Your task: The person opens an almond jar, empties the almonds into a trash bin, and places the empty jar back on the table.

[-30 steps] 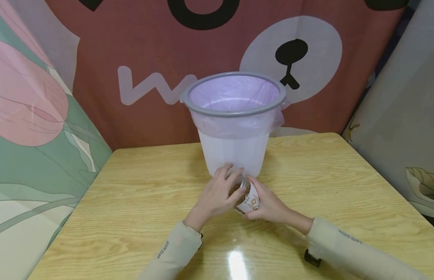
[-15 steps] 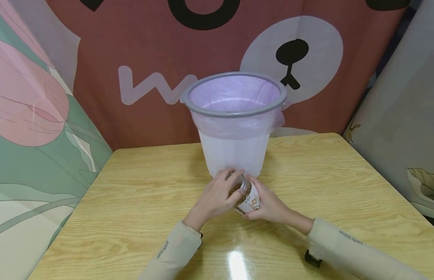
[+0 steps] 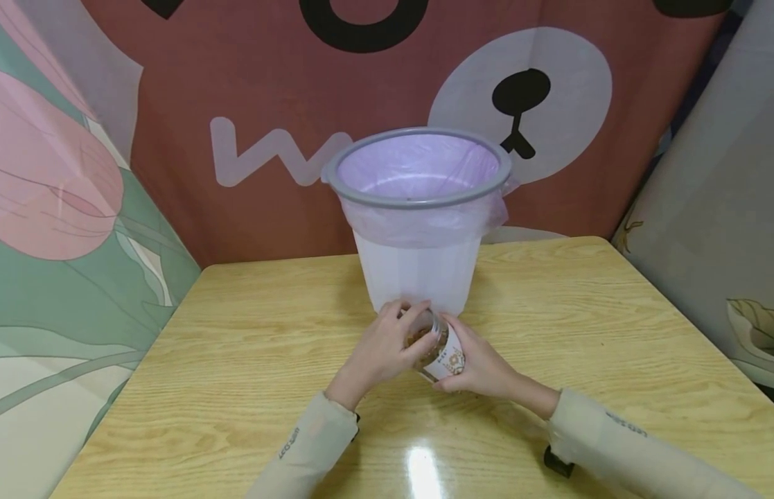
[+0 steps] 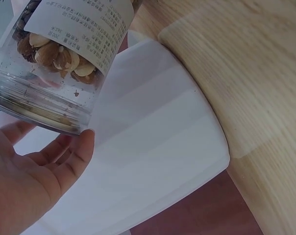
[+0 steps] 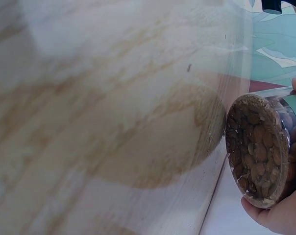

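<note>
A clear jar of brown nuts (image 3: 450, 357) with a white printed label is held tilted in front of the bin. My right hand (image 3: 486, 366) grips its body from the right, thumb and fingers round the label. At the other end, the fingers of my left hand (image 3: 387, 346) are curled about the silver-edged lid (image 4: 37, 121), fingertips at its rim in the left wrist view. Through the jar's base (image 5: 256, 152), the right wrist view shows nuts packed close together.
A white bin (image 3: 418, 274) with a grey rim and a purple liner bag stands behind the hands on the wooden table (image 3: 256, 326). Behind the table hangs a red printed cloth (image 3: 268, 76); printed cloths flank both sides.
My left hand has turned slightly at the lid, its fingers drawing down and a little to the left. The right hand and the jar stay almost where they were.
</note>
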`<state>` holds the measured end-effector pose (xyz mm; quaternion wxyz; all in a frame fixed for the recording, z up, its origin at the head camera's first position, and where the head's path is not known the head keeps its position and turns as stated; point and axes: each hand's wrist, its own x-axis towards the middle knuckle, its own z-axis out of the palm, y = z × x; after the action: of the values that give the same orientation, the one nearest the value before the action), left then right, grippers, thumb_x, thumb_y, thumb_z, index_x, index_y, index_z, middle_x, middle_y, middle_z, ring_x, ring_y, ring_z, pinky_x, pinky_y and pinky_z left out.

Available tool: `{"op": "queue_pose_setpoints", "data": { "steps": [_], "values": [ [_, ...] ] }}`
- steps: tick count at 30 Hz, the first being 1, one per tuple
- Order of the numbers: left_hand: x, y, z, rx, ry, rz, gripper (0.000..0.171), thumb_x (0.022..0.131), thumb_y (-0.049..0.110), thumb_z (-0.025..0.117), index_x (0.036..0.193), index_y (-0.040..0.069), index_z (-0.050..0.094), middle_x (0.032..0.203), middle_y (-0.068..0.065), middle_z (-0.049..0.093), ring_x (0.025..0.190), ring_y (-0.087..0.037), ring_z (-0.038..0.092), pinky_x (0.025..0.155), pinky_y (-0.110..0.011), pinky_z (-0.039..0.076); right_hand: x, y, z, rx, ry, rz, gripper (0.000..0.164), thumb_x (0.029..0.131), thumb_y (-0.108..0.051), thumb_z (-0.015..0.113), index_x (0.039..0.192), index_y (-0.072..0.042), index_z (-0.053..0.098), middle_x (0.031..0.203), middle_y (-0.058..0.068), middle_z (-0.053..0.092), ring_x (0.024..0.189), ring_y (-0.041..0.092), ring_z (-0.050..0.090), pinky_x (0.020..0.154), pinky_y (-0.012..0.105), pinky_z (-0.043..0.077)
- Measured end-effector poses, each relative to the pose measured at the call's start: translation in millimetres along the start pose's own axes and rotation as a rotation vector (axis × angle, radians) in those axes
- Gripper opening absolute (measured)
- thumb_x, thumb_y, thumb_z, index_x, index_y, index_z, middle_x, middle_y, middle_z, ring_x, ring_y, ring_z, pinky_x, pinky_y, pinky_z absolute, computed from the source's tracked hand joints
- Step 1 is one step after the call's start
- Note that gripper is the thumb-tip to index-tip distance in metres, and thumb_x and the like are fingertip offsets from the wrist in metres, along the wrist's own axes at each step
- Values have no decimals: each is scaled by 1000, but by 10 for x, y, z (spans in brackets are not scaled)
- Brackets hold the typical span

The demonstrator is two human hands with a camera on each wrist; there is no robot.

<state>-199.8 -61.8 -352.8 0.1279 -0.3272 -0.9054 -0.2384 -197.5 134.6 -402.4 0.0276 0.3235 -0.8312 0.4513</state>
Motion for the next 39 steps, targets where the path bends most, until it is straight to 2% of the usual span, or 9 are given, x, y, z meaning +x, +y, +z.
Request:
{"op": "queue_pose_setpoints", "data": {
  "steps": [10, 13, 18, 21, 25, 27, 32, 39],
  "values": [
    [5, 0, 10, 7, 0, -10, 62, 90, 56, 32, 133, 14, 43, 115, -7, 46, 101, -20, 45, 80, -36, 43, -4, -10, 2, 24, 3, 5, 101, 58, -18, 82, 140, -19, 22, 107, -2, 47, 82, 13, 51, 62, 28, 48],
    [6, -13, 19, 21, 17, 16, 61, 91, 55, 31, 134, 13, 42, 119, -8, 45, 107, -21, 44, 83, -37, 42, -4, -3, 4, 29, 4, 9, 102, 58, -18, 81, 140, -19, 22, 106, -1, 48, 81, 14, 52, 62, 28, 48],
    [5, -29, 33, 23, 59, 85, 51, 93, 42, 35, 133, 10, 40, 127, -12, 42, 118, -25, 38, 90, -39, 38, -1, -8, 3, 6, 4, 4, 102, 58, -20, 82, 141, -17, 21, 107, 0, 49, 82, 12, 51, 64, 27, 47],
    [9, -33, 41, 26, 73, 123, 47, 93, 37, 38, 131, 10, 43, 127, -14, 42, 117, -26, 39, 90, -40, 38, 0, -170, -34, -10, -1, 3, 100, 59, -14, 81, 139, -8, 22, 105, 3, 49, 81, 13, 51, 64, 27, 46],
    [7, -32, 44, 34, 60, 137, 46, 92, 35, 39, 130, 11, 44, 126, -15, 43, 116, -26, 40, 90, -41, 38, 0, -400, -95, -8, -6, 4, 96, 59, -4, 79, 136, 2, 23, 103, 8, 49, 80, 16, 51, 64, 26, 46],
    [4, -31, 42, 30, 51, 135, 46, 92, 35, 38, 131, 11, 44, 126, -15, 43, 116, -26, 40, 90, -41, 38, 1, -421, -103, -7, -6, 3, 96, 58, -4, 79, 136, 2, 23, 103, 7, 50, 80, 15, 51, 63, 25, 46],
    [9, -32, 37, 24, 46, 139, 46, 91, 33, 39, 131, 11, 44, 125, -15, 43, 116, -26, 40, 91, -41, 37, 7, -333, -82, -7, 2, -23, 98, 57, -6, 80, 137, 1, 23, 102, 7, 50, 79, 14, 51, 62, 25, 46],
    [5, -26, 25, -2, 45, 133, 46, 92, 34, 40, 130, 10, 45, 125, -14, 44, 115, -24, 40, 90, -41, 38, 0, 0, -2, 7, -2, 2, 104, 58, -16, 82, 141, -16, 20, 105, 0, 49, 81, 12, 52, 64, 27, 48]
  ]
}}
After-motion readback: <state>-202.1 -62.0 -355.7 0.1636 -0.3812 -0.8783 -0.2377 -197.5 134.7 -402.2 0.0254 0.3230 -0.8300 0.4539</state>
